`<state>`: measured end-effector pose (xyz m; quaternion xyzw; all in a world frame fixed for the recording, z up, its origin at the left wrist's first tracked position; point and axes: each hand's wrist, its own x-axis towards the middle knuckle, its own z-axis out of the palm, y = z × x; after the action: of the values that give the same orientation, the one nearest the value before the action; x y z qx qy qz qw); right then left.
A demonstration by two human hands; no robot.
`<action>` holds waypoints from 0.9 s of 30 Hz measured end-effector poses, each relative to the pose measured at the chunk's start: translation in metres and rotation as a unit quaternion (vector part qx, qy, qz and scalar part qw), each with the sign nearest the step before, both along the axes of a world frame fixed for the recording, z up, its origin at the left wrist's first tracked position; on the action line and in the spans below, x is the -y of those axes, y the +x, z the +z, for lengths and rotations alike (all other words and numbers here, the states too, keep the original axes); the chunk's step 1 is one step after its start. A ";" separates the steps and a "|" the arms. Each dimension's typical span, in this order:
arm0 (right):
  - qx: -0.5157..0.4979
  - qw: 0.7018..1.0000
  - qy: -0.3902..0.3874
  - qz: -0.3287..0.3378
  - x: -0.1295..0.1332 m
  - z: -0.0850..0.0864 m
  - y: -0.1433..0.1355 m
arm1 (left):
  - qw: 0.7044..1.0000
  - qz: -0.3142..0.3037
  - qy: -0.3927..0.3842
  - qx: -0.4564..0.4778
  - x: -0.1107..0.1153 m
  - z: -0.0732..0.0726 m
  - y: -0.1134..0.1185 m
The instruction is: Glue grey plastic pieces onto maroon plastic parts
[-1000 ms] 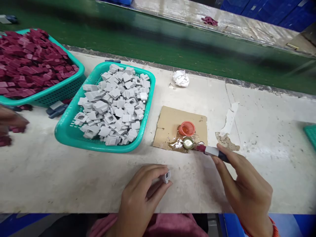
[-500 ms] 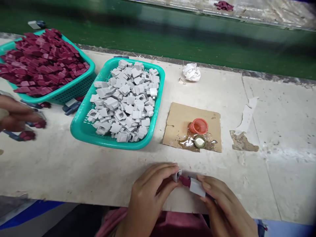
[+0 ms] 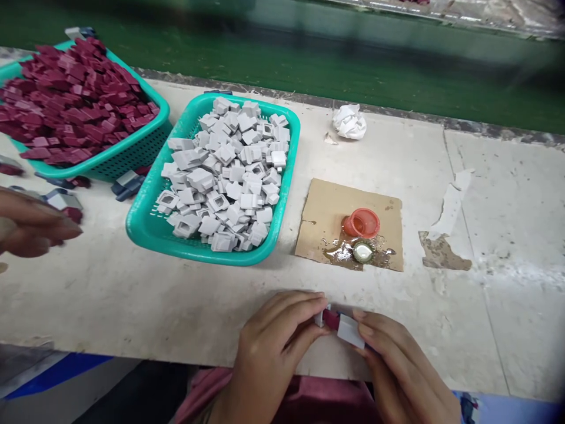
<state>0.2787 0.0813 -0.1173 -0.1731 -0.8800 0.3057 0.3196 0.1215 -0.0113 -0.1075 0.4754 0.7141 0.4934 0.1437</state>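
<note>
At the far left a co-worker's hand point(image 3: 30, 227) hovers over the counter point(image 3: 110, 294), blurred, near a few loose dark-red and grey pieces. Behind it a teal basket point(image 3: 132, 150) holds a heap of dark-red parts point(image 3: 66, 100). Just beside it to the right, a second teal basket point(image 3: 145, 227) is piled with grey square caps point(image 3: 229, 171). Right of that lies a cardboard square point(image 3: 335, 206) carrying an orange lid point(image 3: 362, 222) and a small round cap point(image 3: 362, 252) in a wet glossy patch. A crumpled white paper ball point(image 3: 349, 121) sits farther back near the green belt point(image 3: 309, 65), and torn tape point(image 3: 445, 235) marks the counter at right.

At the near edge, the left hand point(image 3: 273, 347) pinches a small grey cap point(image 3: 319, 316) between thumb and fingertips. Touching it, a dark-red tip point(image 3: 331, 318) projects from a white-and-grey piece point(image 3: 350, 331) gripped by the right hand point(image 3: 397, 365). The two parts meet between the hands, low over the counter; both hands are closed on them.
</note>
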 end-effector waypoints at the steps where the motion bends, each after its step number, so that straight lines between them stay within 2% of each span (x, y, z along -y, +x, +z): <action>1: 0.002 1.000 0.003 -0.001 0.000 0.000 0.000 | 1.000 -0.006 0.002 -0.004 0.001 0.000 -0.001; 6: 0.025 0.999 0.004 -0.037 0.005 0.007 0.003 | 0.998 -0.065 -0.010 -0.023 0.007 0.003 -0.002; 10: 0.046 0.998 -0.009 -0.038 0.008 0.013 0.006 | 0.992 -0.117 0.005 -0.053 0.011 0.008 -0.003; 15: 0.061 0.998 -0.031 -0.002 0.000 0.016 0.007 | 0.993 -0.109 0.012 -0.049 0.014 0.011 0.002; 18: 0.087 0.990 -0.110 0.019 -0.003 0.020 0.009 | 0.995 -0.059 -0.038 0.075 0.016 0.011 0.007; 20: 0.116 0.969 -0.217 0.024 -0.002 0.023 0.009 | 0.973 -0.031 -0.081 0.212 0.016 0.011 0.008; 22: 0.141 0.935 -0.324 0.027 -0.002 0.027 0.008 | 0.947 -0.033 -0.119 0.298 0.013 0.012 0.008; 24: 0.146 0.917 -0.370 0.032 -0.001 0.032 0.006 | 0.947 -0.042 -0.143 0.283 0.009 0.013 0.008; 27: 0.136 0.915 -0.378 0.035 -0.003 0.036 0.002 | 0.968 -0.055 -0.157 0.189 0.003 0.017 0.009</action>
<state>0.2811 0.0839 -0.0809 -0.2901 -0.7391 0.6002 0.0963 0.1307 -0.0147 -0.0901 0.3831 0.7152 0.4479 0.3756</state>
